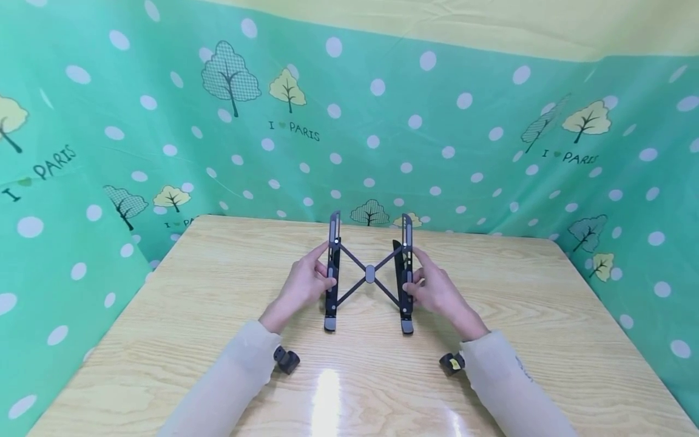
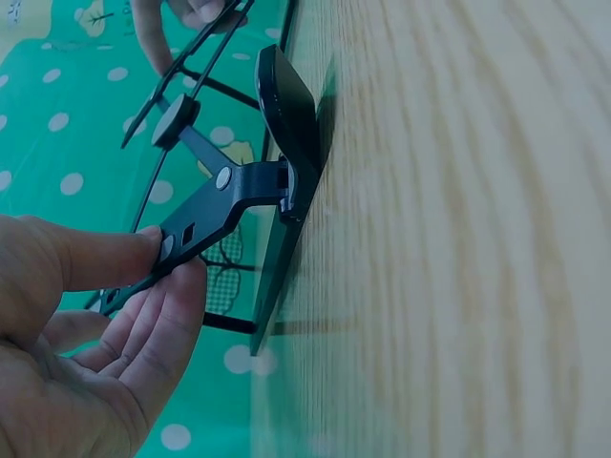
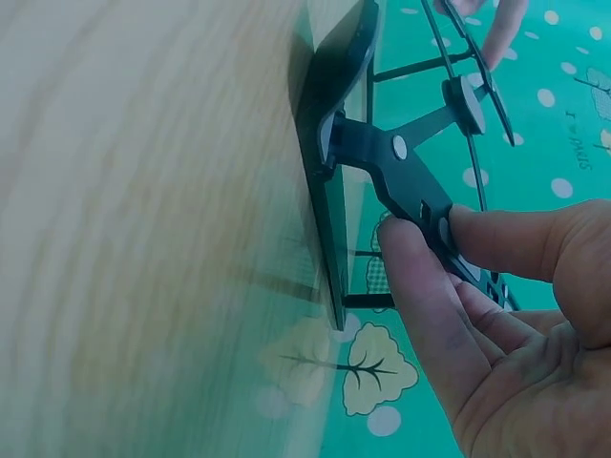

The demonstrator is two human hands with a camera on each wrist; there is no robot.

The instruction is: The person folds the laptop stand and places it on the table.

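A black folding laptop stand [image 1: 370,274] stands spread on the wooden table, its two side rails joined by crossed bars with an oval hub in the middle. My left hand [image 1: 304,280] pinches the left rail between thumb and fingers. On the other side my right hand [image 1: 434,288] pinches the right rail the same way. In the left wrist view the left thumb lies on the upper rail arm [image 2: 205,210], above the base strip on the table. The right wrist view shows the right hand [image 3: 516,315] gripping its rail arm [image 3: 410,176] likewise.
The pale wooden table [image 1: 218,376] stretches around the stand. Behind and beside it hangs a green dotted cloth [image 1: 382,145] with tree prints. Black wrist-worn devices sit by the left cuff [image 1: 286,360] and right cuff [image 1: 452,364].
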